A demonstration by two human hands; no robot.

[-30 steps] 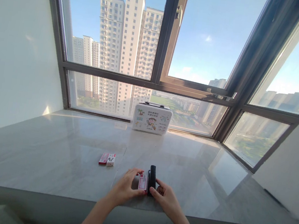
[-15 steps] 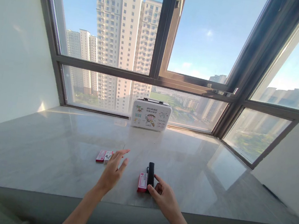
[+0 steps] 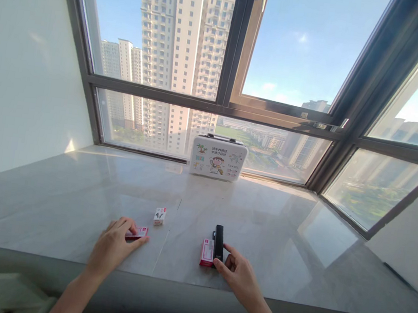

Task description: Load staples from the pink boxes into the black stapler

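My left hand pinches a small red staple box just above the marble sill. A white staple box stands a little beyond it, apart from the hand. My right hand curls its fingers around the near end of a black stapler that lies on the sill. A second red staple box lies flat against the stapler's left side.
A white cartoon-printed case with a handle stands at the back against the window glass. The dark window frame runs along the far edge, and a white wall closes the left side.
My left hand left the red box by the stapler, reached left to the pair of boxes, and pulled the red one toward me. The right hand stayed on the stapler.
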